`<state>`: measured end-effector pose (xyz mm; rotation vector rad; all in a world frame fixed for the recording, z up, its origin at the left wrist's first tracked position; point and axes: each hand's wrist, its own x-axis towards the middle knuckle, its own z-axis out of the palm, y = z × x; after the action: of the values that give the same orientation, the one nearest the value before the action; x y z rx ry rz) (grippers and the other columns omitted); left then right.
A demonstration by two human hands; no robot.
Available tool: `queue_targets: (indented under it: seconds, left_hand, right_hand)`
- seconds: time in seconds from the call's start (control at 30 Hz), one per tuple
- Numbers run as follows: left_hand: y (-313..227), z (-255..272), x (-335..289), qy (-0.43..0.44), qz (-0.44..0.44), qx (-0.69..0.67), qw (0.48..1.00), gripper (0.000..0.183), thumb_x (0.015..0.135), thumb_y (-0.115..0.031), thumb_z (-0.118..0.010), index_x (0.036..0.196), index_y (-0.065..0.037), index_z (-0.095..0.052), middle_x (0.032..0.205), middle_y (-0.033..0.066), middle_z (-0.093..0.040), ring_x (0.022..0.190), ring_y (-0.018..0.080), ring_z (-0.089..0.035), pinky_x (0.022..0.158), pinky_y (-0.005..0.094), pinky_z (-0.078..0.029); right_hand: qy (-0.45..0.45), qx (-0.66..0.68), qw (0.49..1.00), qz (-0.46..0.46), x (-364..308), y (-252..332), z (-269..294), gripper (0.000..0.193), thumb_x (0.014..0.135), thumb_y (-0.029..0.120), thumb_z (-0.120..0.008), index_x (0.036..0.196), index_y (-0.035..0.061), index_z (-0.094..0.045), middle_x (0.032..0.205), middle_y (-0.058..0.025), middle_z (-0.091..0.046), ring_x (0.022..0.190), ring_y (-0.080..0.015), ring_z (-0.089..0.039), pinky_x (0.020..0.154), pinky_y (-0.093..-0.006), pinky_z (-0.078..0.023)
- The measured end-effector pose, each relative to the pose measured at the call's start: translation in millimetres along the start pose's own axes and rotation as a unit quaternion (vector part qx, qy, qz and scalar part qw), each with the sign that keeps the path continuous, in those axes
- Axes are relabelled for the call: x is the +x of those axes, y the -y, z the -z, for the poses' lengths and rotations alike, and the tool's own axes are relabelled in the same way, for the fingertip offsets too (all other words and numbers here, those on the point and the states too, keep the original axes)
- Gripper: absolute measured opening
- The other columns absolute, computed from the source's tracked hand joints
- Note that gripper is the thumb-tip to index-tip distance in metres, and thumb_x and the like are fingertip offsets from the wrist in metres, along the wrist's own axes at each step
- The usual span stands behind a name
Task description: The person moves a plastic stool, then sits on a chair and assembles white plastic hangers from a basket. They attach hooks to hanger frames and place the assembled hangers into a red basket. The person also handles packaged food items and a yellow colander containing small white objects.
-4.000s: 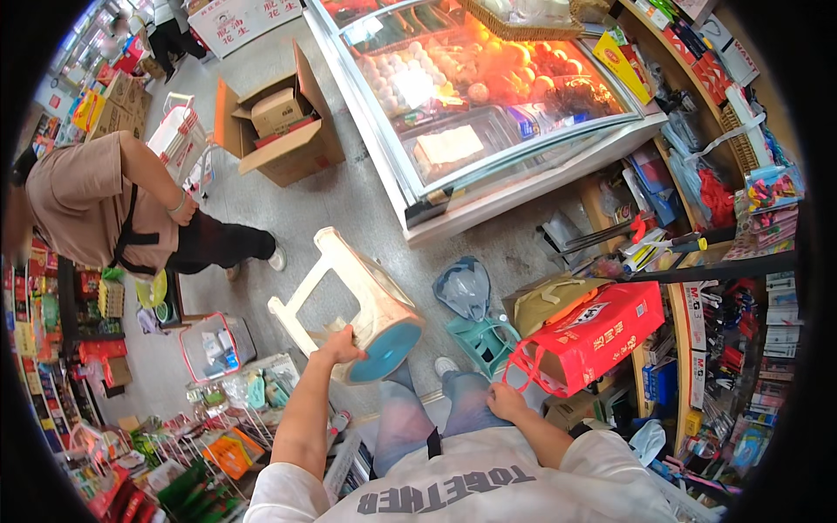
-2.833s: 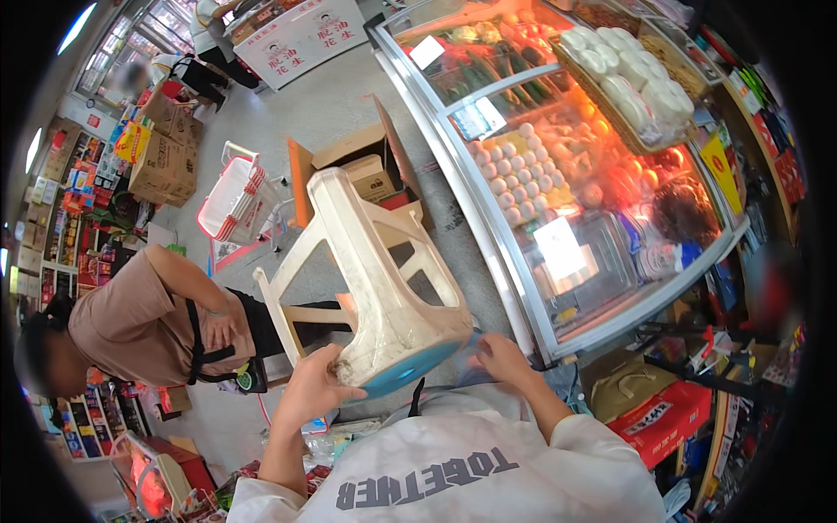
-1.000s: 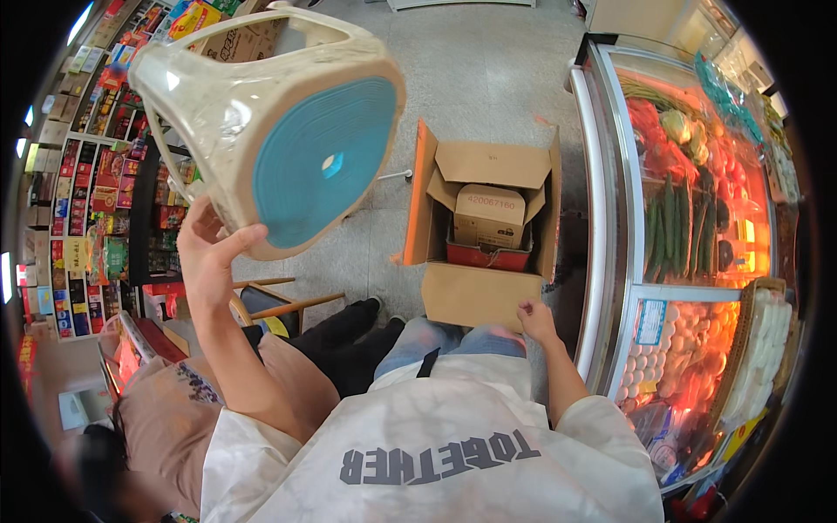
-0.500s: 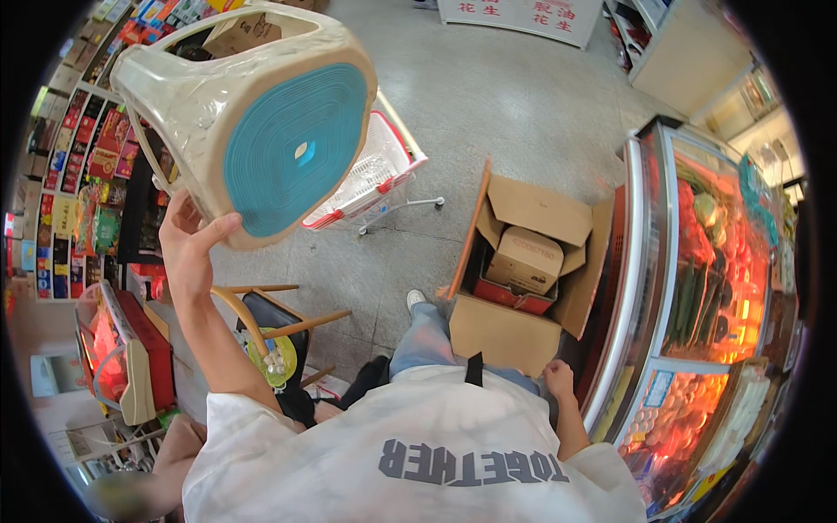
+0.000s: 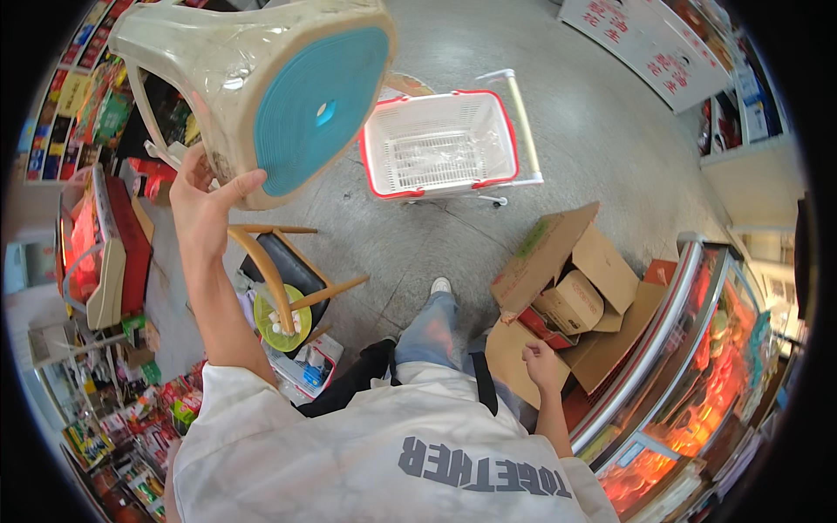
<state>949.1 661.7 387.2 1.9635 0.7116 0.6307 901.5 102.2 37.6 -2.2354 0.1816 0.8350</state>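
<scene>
Query: Stool (image 5: 261, 96) location and attitude to be stated.

Reply: The stool is held in the air at the upper left of the view, apparently clear of the floor (image 5: 436, 235). It is tilted, with the blue seat turned to the right and the legs directed to the left.

Query: By which hand is the load borne?

Reply: By the left hand (image 5: 205, 196) alone. The thumb is placed on the seat edge; the other fingers are wrapped behind and partly hidden.

Query: Right hand condition?

Reply: The right hand (image 5: 542, 364) is held low and narrow, with fingers curled in. No object is seen in it. The open cardboard box (image 5: 628, 344) is located just beside; contact cannot be told.

Query: What is done, and what is left?

Reply: Gripping and lifting are judged complete. Release is not yet made; the stool is not set down on any surface. The red-rimmed white basket (image 5: 432, 126) and the wooden chair (image 5: 288, 266) are touched by neither hand.
</scene>
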Motion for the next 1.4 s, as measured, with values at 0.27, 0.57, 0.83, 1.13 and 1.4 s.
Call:
queue_targets:
  seconds: [0.27,0.57,0.83,1.13,1.4]
  left_hand:
    - [23,69,-32,-0.072,0.064,0.013,0.995,0.060,0.064,0.003,-0.083,0.120,0.004,-0.061,0.106,0.0097,-0.068,0.096,0.0180,-0.064,0.089,0.0312,-0.049]
    - [21,112,-63,-0.115,0.112,0.025,0.987,0.062,0.064,0.004,-0.083,0.121,0.003,-0.060,0.112,0.0098,-0.067,0.103,0.0187,-0.063,0.092,0.0320,-0.049]
    - [5,80,-52,-0.175,0.163,0.020,0.971,0.063,0.064,0.007,-0.081,0.122,0.005,-0.057,0.110,0.0119,-0.067,0.098,0.0193,-0.065,0.090,0.0320,-0.052]
    - [-20,19,-56,-0.236,0.218,0.024,0.947,0.068,0.062,0.003,-0.085,0.124,0.005,-0.058,0.113,0.0112,-0.067,0.102,0.0194,-0.065,0.092,0.0324,-0.051]
    - [-32,-5,-44,-0.249,0.262,0.025,0.932,0.064,0.063,0.001,-0.084,0.122,0.005,-0.059,0.110,0.0104,-0.068,0.102,0.0193,-0.065,0.094,0.0334,-0.049]
  right_hand:
    - [0.069,0.013,0.998,0.004,88,72,-5,0.025,0.087,0.015,-0.065,0.104,-0.0033,-0.067,0.084,-0.0124,-0.072,0.078,-0.0198,-0.068,0.075,-0.0341,-0.054]
    - [-0.067,-0.028,0.996,0.051,289,108,44,0.036,0.088,0.033,-0.066,0.105,0.0020,-0.071,0.098,-0.0160,-0.073,0.095,-0.0279,-0.069,0.087,-0.0394,-0.052]
    - [-0.214,-0.141,0.964,0.072,438,173,37,0.054,0.087,0.036,-0.066,0.115,-0.0104,-0.063,0.113,-0.0307,-0.066,0.103,-0.0385,-0.066,0.092,-0.0427,-0.050]
    - [0.109,-0.081,0.987,-0.090,458,240,31,0.045,0.088,0.026,-0.067,0.112,-0.0111,-0.063,0.102,-0.0220,-0.067,0.094,-0.0303,-0.066,0.076,-0.0446,-0.053]
    - [0.017,-0.192,0.981,0.010,538,157,0,0.041,0.085,0.022,-0.069,0.112,-0.0083,-0.066,0.093,-0.0210,-0.071,0.082,-0.0310,-0.071,0.071,-0.0440,-0.054]
